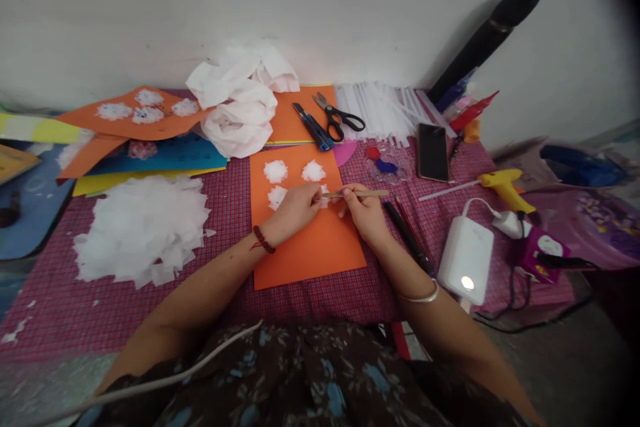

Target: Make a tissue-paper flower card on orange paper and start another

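Note:
My right hand (367,212) pinches a thin, pale wooden stick (376,193), which lies level over an orange sheet (309,247). My left hand (297,207) is closed at the stick's other end; whatever its fingertips hold is too small to make out. White fluffy paper tufts sit on the sheet, among them one at upper left (275,171) and one at upper right (313,171). Two lower tufts are partly covered by my hands. Left of the sheet spreads a big pile of white tissue pieces (143,230).
Behind the sheet lie a blue cutter (314,128), scissors (340,117) and crumpled white tissue (245,110). Rightward are white glue sticks (377,110), a phone (433,153), a yellow glue gun (505,187), a white power bank (466,257) and a marker (407,237).

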`<state>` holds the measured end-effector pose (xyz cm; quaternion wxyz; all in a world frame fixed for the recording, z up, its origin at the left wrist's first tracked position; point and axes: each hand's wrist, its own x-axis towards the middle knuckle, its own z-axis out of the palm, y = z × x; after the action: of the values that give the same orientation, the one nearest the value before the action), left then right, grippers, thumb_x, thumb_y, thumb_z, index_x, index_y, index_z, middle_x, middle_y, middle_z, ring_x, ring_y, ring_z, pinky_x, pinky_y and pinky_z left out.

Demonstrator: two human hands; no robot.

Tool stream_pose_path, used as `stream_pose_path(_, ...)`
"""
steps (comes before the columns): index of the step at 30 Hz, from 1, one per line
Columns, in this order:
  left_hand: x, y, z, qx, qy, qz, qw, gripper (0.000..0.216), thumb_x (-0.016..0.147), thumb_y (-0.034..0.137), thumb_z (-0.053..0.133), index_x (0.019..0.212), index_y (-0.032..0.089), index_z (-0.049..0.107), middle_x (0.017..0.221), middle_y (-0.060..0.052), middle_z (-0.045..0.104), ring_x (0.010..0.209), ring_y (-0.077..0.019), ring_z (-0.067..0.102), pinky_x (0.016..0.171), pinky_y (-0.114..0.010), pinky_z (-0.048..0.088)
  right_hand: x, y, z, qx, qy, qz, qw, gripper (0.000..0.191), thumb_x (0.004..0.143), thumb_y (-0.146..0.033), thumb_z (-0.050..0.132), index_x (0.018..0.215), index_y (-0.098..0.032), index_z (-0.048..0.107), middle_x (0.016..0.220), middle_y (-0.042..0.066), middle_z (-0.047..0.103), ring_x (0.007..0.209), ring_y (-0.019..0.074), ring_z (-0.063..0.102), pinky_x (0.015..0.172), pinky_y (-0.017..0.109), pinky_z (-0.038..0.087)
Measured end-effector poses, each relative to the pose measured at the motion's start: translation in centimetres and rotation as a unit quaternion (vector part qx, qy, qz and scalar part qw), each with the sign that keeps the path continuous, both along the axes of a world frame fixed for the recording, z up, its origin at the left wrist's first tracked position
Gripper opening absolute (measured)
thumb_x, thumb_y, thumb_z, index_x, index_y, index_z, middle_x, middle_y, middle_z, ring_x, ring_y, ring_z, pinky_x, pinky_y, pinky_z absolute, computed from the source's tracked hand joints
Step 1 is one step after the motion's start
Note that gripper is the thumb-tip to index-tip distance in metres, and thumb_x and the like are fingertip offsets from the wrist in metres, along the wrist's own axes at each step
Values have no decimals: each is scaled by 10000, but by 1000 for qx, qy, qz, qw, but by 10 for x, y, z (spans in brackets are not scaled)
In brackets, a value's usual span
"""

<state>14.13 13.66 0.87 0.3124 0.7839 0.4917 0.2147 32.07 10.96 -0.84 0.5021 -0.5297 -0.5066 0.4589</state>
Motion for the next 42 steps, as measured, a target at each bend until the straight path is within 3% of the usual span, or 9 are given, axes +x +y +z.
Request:
stream_pose_path(6, 2, 1, -2, 16, 4, 16, 1000, 134, 818, 62, 542, 773, 188, 543, 757, -8, 617, 698, -154, 550, 633, -270, 386, 6, -4, 0, 8, 77, -59, 995, 275, 878, -497, 575, 818, -228, 582, 642, -16, 658, 465, 127, 570, 476, 263, 474)
stream_pose_path(11, 1, 2, -2, 15, 2, 15, 1000, 140, 798, 52, 539, 760, 187, 536, 743, 1, 603, 698, -154, 540, 652, -274, 396, 6, -6, 0, -3, 64, -19, 998, 268, 887, -470, 563, 758, -235, 548, 549, -37, 594, 458, 134, 564, 479, 263, 476)
stream_pose_path(18, -2, 5, -3, 12, -8, -6, 1000, 144, 787, 42, 539, 781, 186, 539, 753, 3, 609, 699, -148, 549, 642, -263, 404, 1, -7, 1, 24, -11, -8, 1000, 303, 910, -504, 552, 794, -225, 561, 649, -7, 675, 478, 128, 574, 497, 261, 466)
stream_pose_path(24, -5, 0, 2, 26, -12, -3, 1000, 183, 766, 11, 509, 808, 187, 534, 813, -13, 595, 741, -155, 559, 673, -276, 433, 2, -9, -3, 58, -67, 5, 996, 290, 945, -459, 527, 794, -221, 595, 633, -13, 638, 503, 135, 571, 548, 270, 470)
stream_pose_path(34, -8, -1, 2, 37, -1, 2, 999, 222, 768, -2, 474, 872, 186, 531, 880, -32, 558, 765, -169, 537, 697, -300, 434, 0, -14, -4, 76, -96, 17, 992, 263, 948, -442, 527, 886, -229, 668, 844, 20, 694, 574, 136, 587, 585, 284, 490)
stream_pose_path(37, -8, -2, 2, 41, -4, 1, 999, 227, 763, -7, 470, 866, 186, 531, 888, -37, 567, 784, -171, 547, 712, -303, 444, 1, -12, -3, 69, -71, 2, 995, 261, 933, -459, 541, 863, -230, 644, 795, 18, 689, 554, 140, 586, 568, 289, 491)
stream_pose_path(42, -5, 2, 0, 44, -22, 6, 999, 236, 731, -14, 483, 841, 184, 548, 856, -26, 588, 747, -152, 561, 677, -276, 452, 10, -2, -3, -8, 81, -107, 991, 344, 888, -550, 544, 746, -237, 529, 533, -41, 550, 421, 122, 502, 430, 248, 435)
